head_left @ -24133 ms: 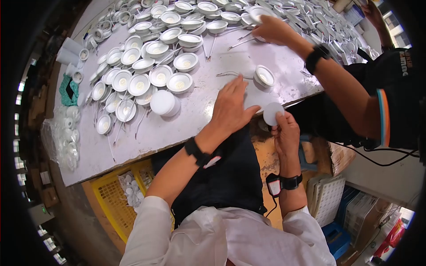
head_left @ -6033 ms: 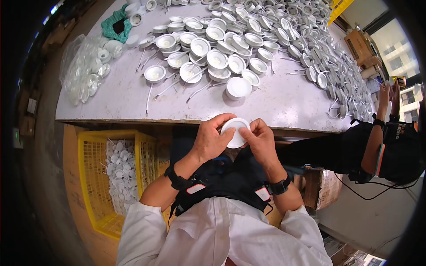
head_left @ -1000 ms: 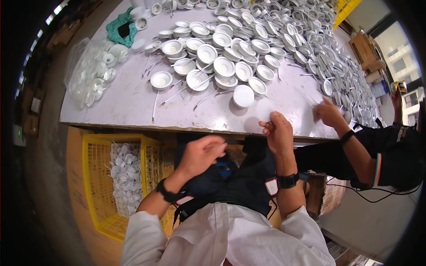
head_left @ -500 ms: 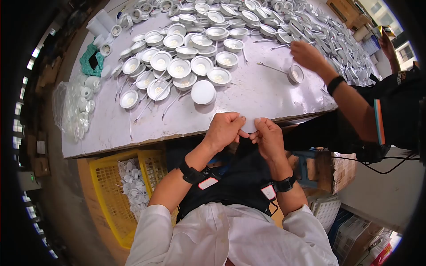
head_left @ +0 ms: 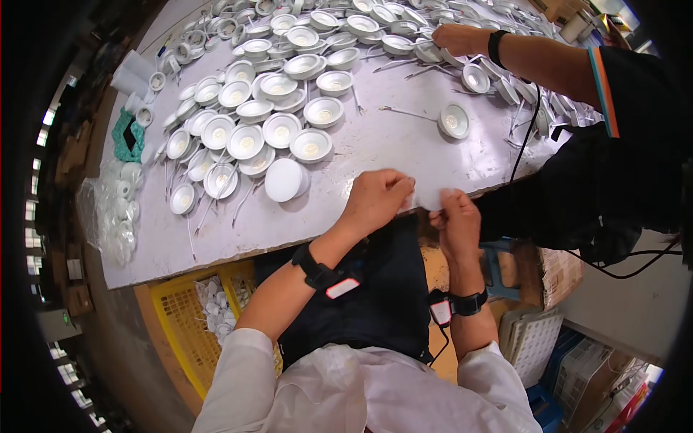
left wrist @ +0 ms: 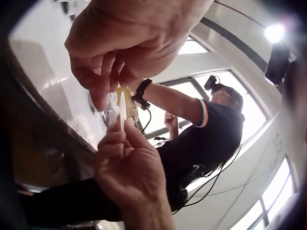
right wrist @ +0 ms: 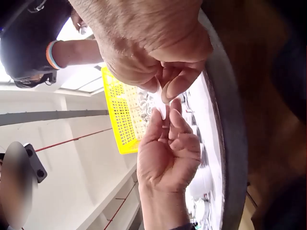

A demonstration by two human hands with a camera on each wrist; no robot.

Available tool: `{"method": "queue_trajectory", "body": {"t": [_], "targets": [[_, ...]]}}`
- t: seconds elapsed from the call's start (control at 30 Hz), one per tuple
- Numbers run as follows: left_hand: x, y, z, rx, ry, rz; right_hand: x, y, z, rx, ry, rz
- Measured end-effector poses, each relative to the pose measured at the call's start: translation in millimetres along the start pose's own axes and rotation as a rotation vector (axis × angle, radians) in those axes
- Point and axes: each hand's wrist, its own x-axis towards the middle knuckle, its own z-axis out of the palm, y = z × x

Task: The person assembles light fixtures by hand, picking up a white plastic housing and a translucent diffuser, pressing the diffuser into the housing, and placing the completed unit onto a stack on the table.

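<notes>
In the head view my right hand (head_left: 458, 224) pinches a thin white disc (head_left: 431, 195) at the table's front edge, between finger and thumb. My left hand (head_left: 379, 195) is beside it, fingers curled and tips drawn together at the disc's left edge. The right wrist view shows the disc (right wrist: 160, 100) nearly edge-on, with fingertips of both hands on it. From the left wrist, the disc (left wrist: 123, 110) stands upright in the right hand's fingers, close under the left fingertips. A white round stack (head_left: 284, 180) stands left of the hands. A single wired downlight (head_left: 454, 120) lies beyond them.
Many white downlights (head_left: 278, 130) with wire tails cover the table's far side. A clear plastic bag (head_left: 112, 220) lies at the left. Below the edge stands a yellow crate (head_left: 184, 328). At the right another person's arm (head_left: 548, 61) reaches over the lamps.
A second ago my hands were apart; half a second ago they met at the disc. Now they stand slightly farther apart. The other person's arm has moved away over the pile.
</notes>
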Motion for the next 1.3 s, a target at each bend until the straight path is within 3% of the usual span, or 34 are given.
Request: {"method": "queue_trajectory", "body": {"t": [0.03, 0.07, 0.13, 0.17, 0.23, 0.37, 0.43, 0.6, 0.77, 0.87, 1.03, 1.3], "targets": [[12, 1, 4, 0.160, 0.087, 0.161, 10, -1, -12, 0.051, 0.012, -0.018], [27, 1, 10, 0.157, 0.083, 0.164, 17, -6, -18, 0.049, 0.017, -0.021], [63, 1, 24, 0.534, 0.360, 0.720, 28, -17, -25, 0.032, 0.088, -0.078], [82, 3, 33, 0.527, 0.357, 0.725, 33, -22, -26, 0.041, 0.099, -0.094], [117, 10, 46, 0.794, 0.569, 0.848, 41, -26, -30, 0.045, 0.125, -0.112], [152, 15, 57, 0.758, 0.403, 0.868, 44, -33, -35, 0.072, 0.147, -0.110], [132, 38, 49, 0.642, 0.085, 0.408, 40, -39, -37, 0.122, 0.144, -0.096], [58, 35, 37, 0.456, 0.100, 0.408, 27, -40, -46, 0.318, 0.083, -0.058], [-7, 6, 27, 0.126, 0.111, 0.386, -2, -29, -26, -0.015, -0.016, -0.044], [-31, -13, 20, 0.093, 0.121, 0.424, -22, -21, -2, -0.178, -0.043, -0.086], [-67, -23, 4, 0.018, 0.128, 0.486, -44, -14, 30, -0.253, -0.087, -0.141], [-91, -42, -16, -0.283, 0.157, 0.346, -63, -3, 63, -0.265, -0.177, -0.128]]}}
